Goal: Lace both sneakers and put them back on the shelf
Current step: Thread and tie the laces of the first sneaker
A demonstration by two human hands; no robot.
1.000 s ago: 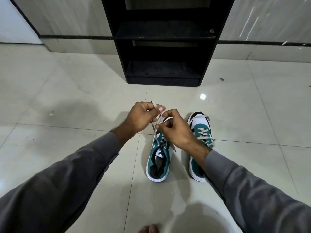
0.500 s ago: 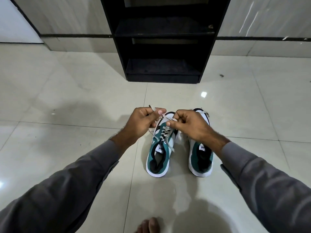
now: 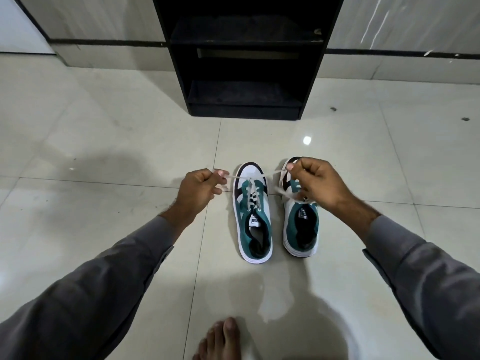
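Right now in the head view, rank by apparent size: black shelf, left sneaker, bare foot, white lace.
1. black shelf, largest though cropped at the top.
2. left sneaker, seen whole on the floor.
3. bare foot, cut off by the frame edge and nearest the camera, so its rank is unsure.
4. white lace, thinnest.

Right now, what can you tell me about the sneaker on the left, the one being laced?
The left sneaker is teal and white with a dark toe band, white sole and a tongue label. It stands flat on the tiled floor, toe toward the black shelf, beside its pair. Its pale lace crosses the eyelets; each hand pinches one end, pulled sideways.
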